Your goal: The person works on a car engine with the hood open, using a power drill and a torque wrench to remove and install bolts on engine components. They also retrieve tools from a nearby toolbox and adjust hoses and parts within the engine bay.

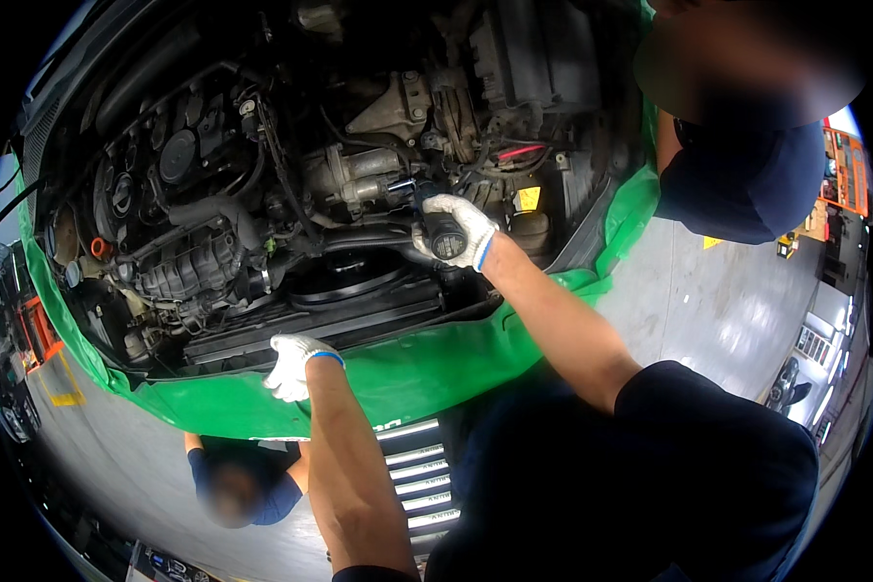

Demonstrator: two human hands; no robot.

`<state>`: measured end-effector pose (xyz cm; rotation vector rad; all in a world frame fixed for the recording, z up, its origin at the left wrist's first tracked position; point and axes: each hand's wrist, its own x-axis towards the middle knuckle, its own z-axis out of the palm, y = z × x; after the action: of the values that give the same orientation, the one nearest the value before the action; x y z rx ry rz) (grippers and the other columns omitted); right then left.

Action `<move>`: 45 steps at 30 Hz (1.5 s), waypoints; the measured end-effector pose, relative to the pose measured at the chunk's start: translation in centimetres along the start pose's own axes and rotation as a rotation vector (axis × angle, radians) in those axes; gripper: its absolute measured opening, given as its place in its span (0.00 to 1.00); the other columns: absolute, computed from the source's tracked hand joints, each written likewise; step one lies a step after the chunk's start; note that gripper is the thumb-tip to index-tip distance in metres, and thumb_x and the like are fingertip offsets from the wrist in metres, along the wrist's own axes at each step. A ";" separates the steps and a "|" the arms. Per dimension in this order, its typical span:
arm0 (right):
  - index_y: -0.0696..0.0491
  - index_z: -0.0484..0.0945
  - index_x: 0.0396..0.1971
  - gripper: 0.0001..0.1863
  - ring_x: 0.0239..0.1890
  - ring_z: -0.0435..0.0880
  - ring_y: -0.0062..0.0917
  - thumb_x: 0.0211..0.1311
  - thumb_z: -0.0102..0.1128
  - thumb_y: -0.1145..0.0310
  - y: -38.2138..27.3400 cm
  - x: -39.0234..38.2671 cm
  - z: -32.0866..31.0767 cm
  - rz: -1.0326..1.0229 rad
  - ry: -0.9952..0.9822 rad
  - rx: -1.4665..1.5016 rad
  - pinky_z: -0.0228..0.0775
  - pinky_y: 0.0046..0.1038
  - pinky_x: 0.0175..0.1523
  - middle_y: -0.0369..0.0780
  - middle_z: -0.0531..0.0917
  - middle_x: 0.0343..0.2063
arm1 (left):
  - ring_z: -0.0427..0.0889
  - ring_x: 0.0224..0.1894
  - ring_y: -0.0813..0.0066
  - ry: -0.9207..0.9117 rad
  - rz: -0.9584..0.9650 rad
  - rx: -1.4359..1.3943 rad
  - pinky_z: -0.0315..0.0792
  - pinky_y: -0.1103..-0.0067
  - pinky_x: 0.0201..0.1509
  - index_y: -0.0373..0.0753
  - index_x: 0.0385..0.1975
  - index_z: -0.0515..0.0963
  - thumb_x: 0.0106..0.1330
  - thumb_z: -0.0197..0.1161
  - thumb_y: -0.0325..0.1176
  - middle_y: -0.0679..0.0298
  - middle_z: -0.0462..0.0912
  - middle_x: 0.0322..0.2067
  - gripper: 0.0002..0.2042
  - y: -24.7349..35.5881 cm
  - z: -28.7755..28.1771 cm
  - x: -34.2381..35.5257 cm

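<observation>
My right hand (464,229), in a white glove with a blue cuff, is closed around a black power tool (446,242). The tool's silver end (401,184) points left, beside a silver cylindrical motor (364,173) in the engine bay; I cannot tell whether they touch. My left hand (299,369), gloved the same way, rests on the green cover (427,383) along the car's front edge. Its fingers are loosely bent and apart, with nothing visible in them.
The engine (179,194) with its hoses fills the bay's left side. A radiator fan (349,281) lies between my hands. One co-worker (737,165) stands at the right; another (238,485) is low at the front left. A striped silver-and-dark panel (422,475) is below me.
</observation>
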<state>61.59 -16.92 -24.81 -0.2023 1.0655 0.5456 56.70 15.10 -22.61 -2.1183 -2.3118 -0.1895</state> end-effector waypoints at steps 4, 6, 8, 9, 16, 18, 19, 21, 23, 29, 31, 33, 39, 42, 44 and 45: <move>0.59 0.71 0.44 0.18 0.37 0.85 0.43 0.62 0.67 0.67 0.0 -0.6 0.5 0.020 0.038 0.080 0.89 0.47 0.40 0.52 0.78 0.40 | 0.70 0.66 0.45 0.010 0.002 0.000 0.69 0.53 0.68 0.36 0.68 0.66 0.62 0.68 0.55 0.45 0.70 0.65 0.40 0.2 -0.3 0.0; 0.59 0.70 0.46 0.18 0.38 0.85 0.43 0.64 0.67 0.67 -0.2 -1.1 0.8 0.025 0.045 0.076 0.89 0.47 0.42 0.52 0.78 0.41 | 0.71 0.66 0.45 0.011 0.001 0.000 0.69 0.53 0.67 0.36 0.68 0.66 0.62 0.68 0.55 0.45 0.70 0.65 0.40 0.3 -0.6 -0.2; 0.59 0.69 0.46 0.19 0.39 0.85 0.43 0.64 0.67 0.67 -0.3 -1.4 0.9 -0.028 0.017 0.040 0.90 0.47 0.43 0.52 0.78 0.41 | 0.71 0.66 0.45 0.011 0.001 0.001 0.70 0.53 0.67 0.36 0.68 0.66 0.62 0.68 0.55 0.45 0.70 0.65 0.40 0.3 -0.7 -0.3; 0.58 0.69 0.47 0.18 0.41 0.85 0.44 0.65 0.66 0.68 -0.6 -1.4 0.9 0.024 0.013 0.063 0.90 0.47 0.43 0.52 0.77 0.42 | 0.71 0.66 0.45 0.011 0.000 0.001 0.70 0.53 0.67 0.36 0.68 0.66 0.62 0.68 0.55 0.45 0.70 0.65 0.40 0.2 -0.6 -0.2; 0.55 0.69 0.47 0.17 0.44 0.85 0.44 0.65 0.66 0.69 -1.3 -1.9 1.1 0.003 0.036 0.025 0.90 0.48 0.44 0.51 0.76 0.44 | 0.71 0.66 0.46 0.025 -0.019 0.010 0.70 0.53 0.67 0.36 0.68 0.67 0.61 0.68 0.54 0.45 0.71 0.64 0.39 0.2 -0.4 -0.2; 0.57 0.70 0.46 0.16 0.45 0.85 0.44 0.66 0.66 0.67 -1.7 -1.7 0.8 -0.001 0.041 0.037 0.90 0.47 0.44 0.50 0.76 0.43 | 0.71 0.66 0.46 0.024 -0.021 0.011 0.70 0.53 0.67 0.35 0.68 0.67 0.61 0.68 0.54 0.45 0.71 0.64 0.39 0.3 -0.8 -0.4; 0.57 0.70 0.45 0.16 0.44 0.85 0.44 0.66 0.66 0.67 -2.1 -1.5 0.3 0.021 0.021 0.062 0.90 0.46 0.44 0.50 0.77 0.43 | 0.71 0.66 0.46 0.023 -0.022 0.012 0.70 0.53 0.67 0.35 0.68 0.67 0.61 0.68 0.54 0.45 0.71 0.64 0.39 0.4 -1.0 -0.5; 0.58 0.70 0.45 0.17 0.43 0.85 0.43 0.66 0.66 0.66 -2.5 -1.9 0.3 0.041 0.007 0.086 0.90 0.45 0.43 0.50 0.78 0.42 | 0.72 0.65 0.45 0.024 -0.025 0.007 0.71 0.53 0.66 0.35 0.67 0.67 0.61 0.69 0.54 0.45 0.71 0.64 0.39 0.7 -1.1 -0.6; 0.58 0.71 0.46 0.17 0.42 0.85 0.43 0.65 0.66 0.65 -2.8 -2.4 0.2 0.037 -0.001 0.091 0.90 0.44 0.43 0.50 0.79 0.42 | 0.72 0.65 0.45 0.024 -0.024 0.003 0.71 0.53 0.66 0.35 0.67 0.68 0.61 0.69 0.54 0.44 0.71 0.64 0.39 0.7 -1.2 -0.6; 0.64 0.73 0.51 0.23 0.40 0.87 0.37 0.64 0.68 0.64 -2.7 -5.9 -1.0 0.145 -0.138 0.113 0.90 0.35 0.45 0.50 0.82 0.43 | 0.71 0.67 0.45 0.062 0.000 0.036 0.69 0.52 0.68 0.35 0.69 0.66 0.61 0.65 0.57 0.43 0.72 0.64 0.41 0.2 0.3 -0.2; 0.64 0.74 0.53 0.26 0.38 0.87 0.34 0.64 0.68 0.61 -1.5 -9.7 -0.1 0.135 -0.117 0.089 0.89 0.33 0.41 0.49 0.82 0.42 | 0.71 0.66 0.45 0.096 0.003 0.027 0.68 0.53 0.68 0.34 0.68 0.67 0.60 0.66 0.57 0.44 0.72 0.63 0.41 0.0 0.3 -0.1; 0.63 0.71 0.59 0.31 0.35 0.88 0.32 0.64 0.68 0.57 -0.2 -13.2 -1.1 0.134 -0.260 0.048 0.86 0.30 0.35 0.47 0.82 0.40 | 0.71 0.66 0.45 0.107 -0.017 0.008 0.68 0.54 0.68 0.34 0.67 0.67 0.59 0.66 0.57 0.44 0.72 0.63 0.41 -0.2 0.5 0.0; 0.54 0.50 0.79 0.52 0.27 0.87 0.32 0.61 0.71 0.57 2.3 -21.9 -5.8 0.413 -0.711 0.050 0.81 0.31 0.27 0.47 0.80 0.38 | 0.64 0.73 0.37 0.018 0.038 -0.047 0.58 0.48 0.76 0.31 0.69 0.63 0.64 0.65 0.59 0.38 0.67 0.68 0.43 -0.3 -1.9 -0.9; 0.56 0.46 0.80 0.54 0.19 0.79 0.29 0.62 0.69 0.59 3.6 -27.1 -7.7 0.534 -0.758 0.149 0.70 0.26 0.19 0.47 0.79 0.29 | 0.64 0.72 0.35 0.020 0.070 -0.114 0.56 0.47 0.75 0.29 0.69 0.63 0.64 0.64 0.62 0.36 0.66 0.68 0.45 0.0 -2.0 -1.5; 0.57 0.45 0.80 0.54 0.15 0.76 0.29 0.60 0.70 0.59 3.9 -30.3 -8.7 0.481 -0.745 -0.004 0.68 0.28 0.17 0.49 0.78 0.25 | 0.68 0.68 0.34 0.191 0.099 -0.140 0.63 0.46 0.69 0.30 0.67 0.67 0.61 0.66 0.65 0.37 0.70 0.66 0.46 -0.8 0.8 -0.6; 0.58 0.45 0.79 0.56 0.12 0.75 0.30 0.63 0.72 0.53 3.7 -31.3 -7.8 0.544 -0.830 -0.115 0.68 0.29 0.15 0.48 0.77 0.21 | 0.69 0.68 0.36 0.096 0.125 -0.153 0.65 0.50 0.69 0.29 0.67 0.68 0.62 0.65 0.66 0.36 0.70 0.66 0.46 -0.7 -0.9 -0.9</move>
<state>42.15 -27.16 -0.91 0.2196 0.2598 1.0640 56.03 14.03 -21.88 -2.2592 -2.1680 -0.4704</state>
